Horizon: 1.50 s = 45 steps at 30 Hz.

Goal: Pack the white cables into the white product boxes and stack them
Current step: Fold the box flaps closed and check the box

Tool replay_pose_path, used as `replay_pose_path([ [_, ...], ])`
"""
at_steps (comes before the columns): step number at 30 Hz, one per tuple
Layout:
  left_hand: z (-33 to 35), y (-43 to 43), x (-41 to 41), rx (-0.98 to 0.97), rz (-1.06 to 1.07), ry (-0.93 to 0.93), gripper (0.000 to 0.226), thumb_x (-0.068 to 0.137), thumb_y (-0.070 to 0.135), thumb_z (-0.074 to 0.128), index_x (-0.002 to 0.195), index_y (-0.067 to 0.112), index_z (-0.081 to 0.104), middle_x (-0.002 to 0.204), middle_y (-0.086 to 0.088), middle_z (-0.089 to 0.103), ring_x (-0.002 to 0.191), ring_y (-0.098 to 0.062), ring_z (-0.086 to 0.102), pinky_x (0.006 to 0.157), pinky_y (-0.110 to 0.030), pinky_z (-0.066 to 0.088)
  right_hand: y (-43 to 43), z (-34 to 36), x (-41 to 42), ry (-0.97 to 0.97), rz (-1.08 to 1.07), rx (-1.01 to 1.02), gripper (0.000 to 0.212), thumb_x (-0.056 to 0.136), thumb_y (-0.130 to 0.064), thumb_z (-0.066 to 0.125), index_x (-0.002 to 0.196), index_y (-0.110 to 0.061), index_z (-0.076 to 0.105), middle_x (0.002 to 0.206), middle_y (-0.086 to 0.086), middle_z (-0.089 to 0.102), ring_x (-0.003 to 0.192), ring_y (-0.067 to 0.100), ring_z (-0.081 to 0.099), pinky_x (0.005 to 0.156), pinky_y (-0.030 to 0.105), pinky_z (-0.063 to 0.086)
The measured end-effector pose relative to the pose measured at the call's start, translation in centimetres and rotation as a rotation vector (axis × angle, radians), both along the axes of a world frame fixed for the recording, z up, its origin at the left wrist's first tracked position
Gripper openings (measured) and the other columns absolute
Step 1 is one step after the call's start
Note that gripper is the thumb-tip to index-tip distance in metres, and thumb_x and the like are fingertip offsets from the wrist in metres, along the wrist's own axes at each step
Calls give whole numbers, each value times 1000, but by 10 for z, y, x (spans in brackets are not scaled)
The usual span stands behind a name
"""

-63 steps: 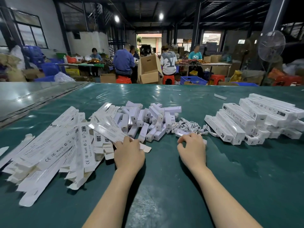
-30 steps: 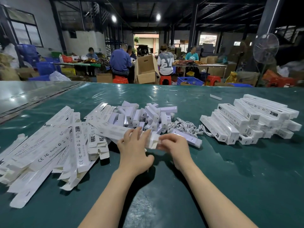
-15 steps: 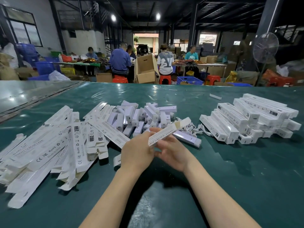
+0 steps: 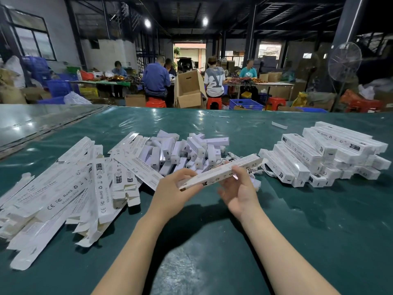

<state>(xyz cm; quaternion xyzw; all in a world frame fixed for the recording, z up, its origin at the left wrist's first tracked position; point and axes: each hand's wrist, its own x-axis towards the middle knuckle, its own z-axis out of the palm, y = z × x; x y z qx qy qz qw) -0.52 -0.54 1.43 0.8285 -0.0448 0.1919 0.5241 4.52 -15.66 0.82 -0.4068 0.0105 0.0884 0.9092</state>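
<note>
white box [image 4: 221,170] in raised left hand [image 4: 170,194]

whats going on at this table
A person holds one long white box in both hands over the green table: the left hand grips its near end, the right hand its middle. Flat boxes lie on the left, cables and small white parts in the middle, closed boxes stacked on the right.

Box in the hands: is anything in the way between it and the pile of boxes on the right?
Nothing visible blocks it. Both the left hand and right hand hold the box above the table, with open air towards the stack of boxes. Loose cables lie lower down, on the table.
</note>
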Motion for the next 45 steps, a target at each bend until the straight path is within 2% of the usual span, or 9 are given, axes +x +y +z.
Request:
replay_pose_path([
  [6,-8,-10,3,-32,24,-42,28,73,10,74,80,32,58,82,16,65,71,7,59,64,-8,44,-2,0,-3,-35,82,-80,26,63,-29,65,88,-21,59,70,-3,70,49,10,61,30,14,27],
  [12,-5,-8,7,-721,-70,13,21,79,-5,63,86,13,55,74,4,70,66,-9,66,61,-22,55,-8,-1,3,4,-5,-14,4,88,-20,57,87,-17,57,57,-3,67,38,7,56,30,13,34],
  [17,-7,-11,8,-743,-78,39,17,80,-8,60,85,9,58,86,-10,67,79,-21,64,63,-21,55,-9,-4,5,36,-71,15,4,88,-19,59,87,-16,57,53,-1,66,35,7,53,35,15,43],
  [25,-7,-20,8,-973,-172,50,26,79,-16,52,81,9,57,75,-1,68,65,-10,66,58,-21,55,-13,-3,5,107,107,117,12,90,-16,50,82,-13,58,56,-2,66,39,7,56,36,14,43],
  [29,-9,-19,8,-892,-167,53,35,80,-22,47,75,11,53,65,3,68,63,-8,66,51,-18,52,-13,0,2,101,236,148,10,77,-10,54,83,-16,59,55,-4,63,36,4,51,36,14,44],
  [35,-9,-17,9,-872,-154,34,43,79,-23,49,64,14,64,60,3,66,60,-7,65,52,-18,52,-18,-1,1,97,288,401,63,38,13,76,94,-15,68,70,7,67,36,1,37,33,11,40],
  [37,-7,-13,8,-696,-117,-31,47,72,-23,58,55,19,70,57,0,61,54,-7,58,50,-16,49,-17,0,1,125,250,340,53,47,8,67,92,-20,60,58,-1,60,34,0,20,29,8,28],
  [42,-4,-14,4,-224,-57,-148,52,65,-25,54,50,22,68,74,7,60,66,4,55,61,-12,43,-15,0,5,292,69,233,17,80,-25,65,70,-16,53,48,-5,52,24,2,24,23,11,19],
  [45,-5,-17,2,-273,-81,-70,48,69,-22,58,55,23,68,74,5,66,69,1,60,62,-13,48,-17,1,5,297,29,250,18,87,-23,59,72,-16,54,50,-2,62,22,3,23,26,11,28],
])
